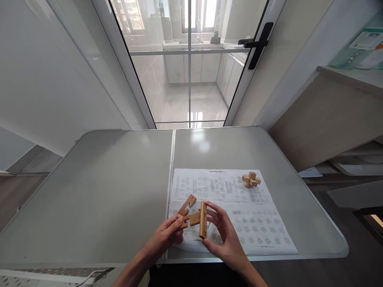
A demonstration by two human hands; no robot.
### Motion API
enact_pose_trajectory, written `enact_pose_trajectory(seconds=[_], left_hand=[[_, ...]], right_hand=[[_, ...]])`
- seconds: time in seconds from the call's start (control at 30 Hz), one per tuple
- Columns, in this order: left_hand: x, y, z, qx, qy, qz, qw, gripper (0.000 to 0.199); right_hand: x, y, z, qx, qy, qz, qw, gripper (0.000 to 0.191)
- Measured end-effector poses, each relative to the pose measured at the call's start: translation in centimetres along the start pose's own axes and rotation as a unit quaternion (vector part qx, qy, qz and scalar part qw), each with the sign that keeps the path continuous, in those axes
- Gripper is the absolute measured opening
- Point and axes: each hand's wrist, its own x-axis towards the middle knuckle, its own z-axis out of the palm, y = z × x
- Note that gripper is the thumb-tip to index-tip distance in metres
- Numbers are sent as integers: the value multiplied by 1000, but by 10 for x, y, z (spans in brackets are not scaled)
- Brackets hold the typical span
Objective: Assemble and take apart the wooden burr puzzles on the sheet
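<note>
Notched wooden pieces (187,205) are pinched in my left hand (171,230) above the lower left of a printed sheet (221,205). One of them points up and right, and another reaches right to an upright wooden bar (203,220), touching it. My right hand (225,235) holds that bar at its ends, between the thumb below and the fingertips above. Where the pieces meet, the joint is too small to make out fully. An assembled wooden cross-shaped block (251,180) rests on the sheet's upper right part.
The grey folding table (119,191) has a seam down its middle. Behind it stands a glass door with a black handle (259,44). A wooden shelf (335,115) with plastic items on top is at the right.
</note>
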Motion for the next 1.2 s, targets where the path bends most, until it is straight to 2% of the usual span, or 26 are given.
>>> enact_pose_trajectory(seconds=[0.17,0.37,0.57,0.7,0.97,1.2], left_hand=[[1,0,1,-3,-9,-10,1000,57],[-1,0,2,-2,-4,-14,1000,55],[2,-8,-4,-29,-15,-9,999,55],[4,-11,-6,-40,-17,-9,999,53],[6,-13,-4,-31,5,14,999,51],[6,-15,0,8,7,32,999,50]], right_hand=[[0,2,-7,36,-40,34,998,75],[1,0,-8,44,-49,77,995,75],[4,-3,-12,64,-71,78,992,76],[1,2,-11,35,-75,88,993,79],[2,-4,-9,-21,-56,23,998,78],[10,-15,-20,-33,-99,18,994,74]])
